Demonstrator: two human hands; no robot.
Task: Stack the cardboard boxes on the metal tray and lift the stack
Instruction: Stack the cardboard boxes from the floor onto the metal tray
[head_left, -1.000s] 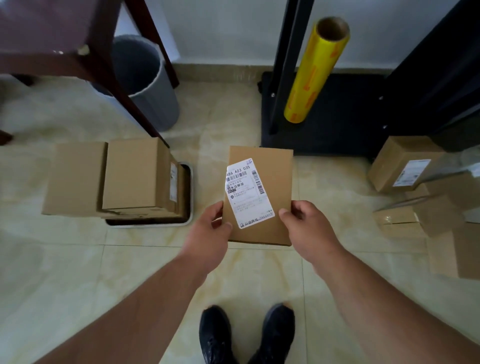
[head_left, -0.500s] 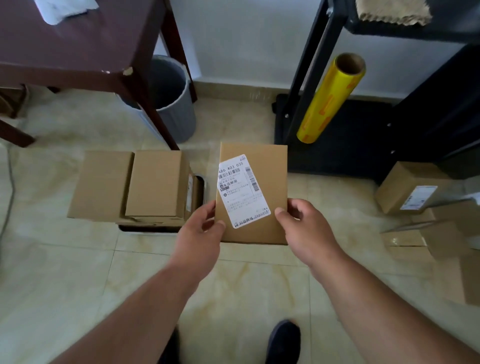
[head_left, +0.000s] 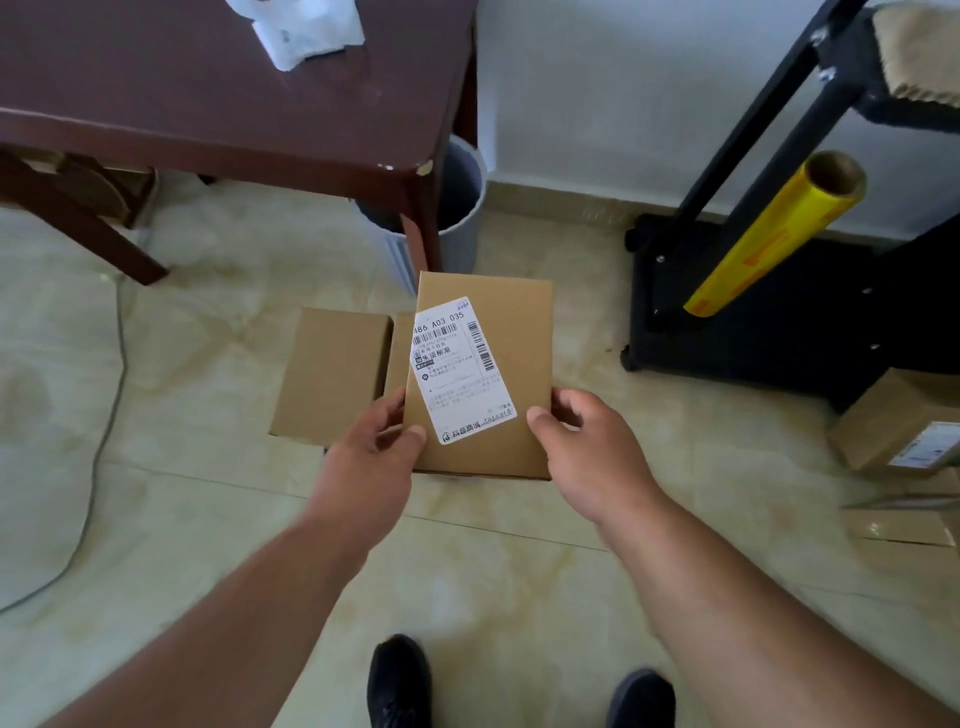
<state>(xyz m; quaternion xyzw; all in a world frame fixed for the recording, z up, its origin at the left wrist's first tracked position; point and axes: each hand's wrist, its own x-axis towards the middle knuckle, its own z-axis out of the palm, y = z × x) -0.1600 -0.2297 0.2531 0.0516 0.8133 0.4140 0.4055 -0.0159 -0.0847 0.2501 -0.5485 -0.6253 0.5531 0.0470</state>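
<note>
While both hands, left (head_left: 371, 452) and right (head_left: 587, 447), grip the labelled box (head_left: 498, 374) by its near corners, stacked boxes (head_left: 332, 374) sit just left of it, bin (head_left: 457, 218) beyond.

The white shipping label (head_left: 460, 370) on the held cardboard box (head_left: 511, 374) reads "486 A03 035" above barcodes; smaller print is illegible.

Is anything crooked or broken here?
Yes. The white shipping label sits tilted on the brown cardboard box held by the left hand and right hand. The dark wooden table has a chipped corner, pale where the finish is gone.
</note>
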